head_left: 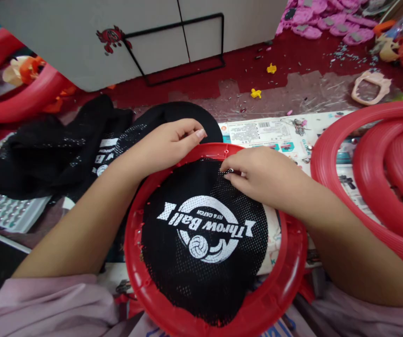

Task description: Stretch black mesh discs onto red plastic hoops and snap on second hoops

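A red plastic ring [294, 262] lies in front of me with its ribbed, hollow side up. Across its opening is a round black mesh fabric [173, 276] printed in white with "Throw Ball"; the print is upside down to me. The mesh hangs slightly loose, and a gap shows along its right side. My right hand [260, 173] pinches the far edge of the mesh between thumb and finger. Loosely bent over the ring's far rim, my left hand [173, 142] has nothing visible in it; its fingertips are over black cloth behind.
More black mesh pieces [47, 154] are heaped at left. Red rings are stacked at right [331, 154] and far left [29, 100]. A white box [159, 47] with a black wire stand [180, 23] is at the back. Pink parts [327, 21] and small yellow pieces [271, 69] lie beyond.
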`<state>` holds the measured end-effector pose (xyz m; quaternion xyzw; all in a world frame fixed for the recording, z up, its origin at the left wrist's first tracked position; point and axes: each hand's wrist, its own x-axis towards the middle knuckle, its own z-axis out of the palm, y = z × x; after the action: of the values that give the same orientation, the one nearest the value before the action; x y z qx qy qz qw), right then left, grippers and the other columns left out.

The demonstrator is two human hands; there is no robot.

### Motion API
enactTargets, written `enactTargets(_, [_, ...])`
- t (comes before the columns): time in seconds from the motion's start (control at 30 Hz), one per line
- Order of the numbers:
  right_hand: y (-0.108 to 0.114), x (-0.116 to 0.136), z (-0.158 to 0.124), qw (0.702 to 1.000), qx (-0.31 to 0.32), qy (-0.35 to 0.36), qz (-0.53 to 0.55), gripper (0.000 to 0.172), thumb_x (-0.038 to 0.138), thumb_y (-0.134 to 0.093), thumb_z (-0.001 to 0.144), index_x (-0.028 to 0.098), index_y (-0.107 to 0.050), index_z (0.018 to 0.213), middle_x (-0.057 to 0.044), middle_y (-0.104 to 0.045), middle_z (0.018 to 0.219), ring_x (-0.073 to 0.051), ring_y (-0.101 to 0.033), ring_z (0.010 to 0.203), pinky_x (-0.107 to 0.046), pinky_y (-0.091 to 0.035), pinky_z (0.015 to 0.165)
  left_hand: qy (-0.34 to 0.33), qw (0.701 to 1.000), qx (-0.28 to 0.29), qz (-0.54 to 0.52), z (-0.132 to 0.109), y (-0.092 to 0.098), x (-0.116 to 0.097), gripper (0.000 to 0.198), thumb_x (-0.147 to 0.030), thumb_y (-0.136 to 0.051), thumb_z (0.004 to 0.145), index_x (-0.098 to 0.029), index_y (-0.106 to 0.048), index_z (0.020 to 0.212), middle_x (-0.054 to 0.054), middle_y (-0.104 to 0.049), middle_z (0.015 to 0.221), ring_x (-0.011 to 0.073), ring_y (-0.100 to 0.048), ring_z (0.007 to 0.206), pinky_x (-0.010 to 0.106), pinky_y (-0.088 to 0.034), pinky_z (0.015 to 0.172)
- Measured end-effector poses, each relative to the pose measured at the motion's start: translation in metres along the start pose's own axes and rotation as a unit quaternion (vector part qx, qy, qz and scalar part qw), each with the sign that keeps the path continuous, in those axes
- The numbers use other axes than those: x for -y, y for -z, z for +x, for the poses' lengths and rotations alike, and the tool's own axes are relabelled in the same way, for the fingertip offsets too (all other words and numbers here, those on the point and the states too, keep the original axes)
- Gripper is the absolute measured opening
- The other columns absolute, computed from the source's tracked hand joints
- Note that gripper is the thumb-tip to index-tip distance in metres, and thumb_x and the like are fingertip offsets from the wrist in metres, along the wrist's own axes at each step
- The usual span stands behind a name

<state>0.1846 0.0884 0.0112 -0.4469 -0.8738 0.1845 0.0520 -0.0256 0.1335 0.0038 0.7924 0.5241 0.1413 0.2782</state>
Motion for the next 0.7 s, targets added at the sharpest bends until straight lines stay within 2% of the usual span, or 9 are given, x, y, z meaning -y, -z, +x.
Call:
enactTargets(0.1, [0.001, 0.004, -0.001, 1.0, 0.013, 0.014, 0.005, 0.024, 0.014, -0.051, 0.083, 0.02, -0.072, 0.093, -0.003, -0.073, 0.091, -0.02, -0.064, 0.083, -0.028, -0.038, 0.068, -0.077, 0.995, -0.005, 0.061, 0.0, 0.002, -0.003, 0.034, -0.041, -0.045, 0.09, -0.017, -0.069, 0.091, 0.006, -0.068, 0.092, 0.022, -0.061, 0.088, 0.034, -0.046, 0.085])
enactTargets(0.17, [0.0, 0.005, -0.001, 1.0, 0.002, 0.024, 0.003, 0.025, 0.012, -0.049, 0.083, 0.019, -0.071, 0.093, -0.004, -0.073, 0.093, -0.02, -0.064, 0.086, -0.029, -0.039, 0.07, -0.13, 0.991, 0.003, 0.035, 0.0, 0.0, -0.004, 0.03, -0.038, -0.048, 0.088, -0.018, -0.07, 0.09, 0.007, -0.068, 0.104, 0.0225, -0.061, 0.099, 0.033, -0.045, 0.092])
enactTargets(0.23, [0.0, 0.004, 0.0, 0.999, -0.02, 0.026, 0.0, 0.028, 0.01, -0.047, 0.083, 0.018, -0.071, 0.095, -0.006, -0.072, 0.097, -0.021, -0.063, 0.09, -0.029, -0.04, 0.074, -0.154, 0.987, 0.033, -0.003, 0.0, -0.003, -0.004, 0.025, -0.034, -0.051, 0.087, -0.019, -0.071, 0.09, 0.006, -0.066, 0.114, 0.0217, -0.061, 0.106, 0.033, -0.044, 0.096])
enactTargets(0.33, [-0.002, 0.0, 0.001, 0.998, -0.06, 0.026, 0.0, 0.028, 0.011, -0.046, 0.083, 0.016, -0.071, 0.095, -0.008, -0.071, 0.098, -0.022, -0.063, 0.093, -0.03, -0.042, 0.077, -0.147, 0.987, 0.062, -0.018, 0.0, -0.006, -0.004, 0.02, -0.032, -0.056, 0.083, -0.021, -0.072, 0.087, 0.005, -0.066, 0.114, 0.0211, -0.061, 0.107, 0.034, -0.045, 0.097])
enactTargets(0.47, [-0.005, -0.005, 0.003, 0.996, -0.088, 0.03, -0.017, 0.029, 0.013, -0.045, 0.084, 0.015, -0.072, 0.093, -0.008, -0.069, 0.095, -0.022, -0.063, 0.091, -0.031, -0.041, 0.074, -0.125, 0.991, 0.046, -0.014, 0.0, -0.006, -0.004, 0.02, -0.033, -0.055, 0.083, -0.019, -0.07, 0.08, 0.005, -0.066, 0.11, 0.0204, -0.061, 0.104, 0.034, -0.045, 0.096])
enactTargets(0.7, [-0.01, -0.006, 0.006, 0.994, -0.098, 0.009, -0.048, 0.033, 0.016, -0.043, 0.087, 0.015, -0.072, 0.103, -0.009, -0.067, 0.093, -0.022, -0.061, 0.087, -0.031, -0.039, 0.071, -0.145, 0.989, 0.02, 0.027, 0.002, -0.013, -0.001, 0.018, -0.026, -0.047, 0.086, -0.016, -0.059, 0.076, 0.009, -0.065, 0.105, 0.0199, -0.061, 0.097, 0.034, -0.046, 0.088])
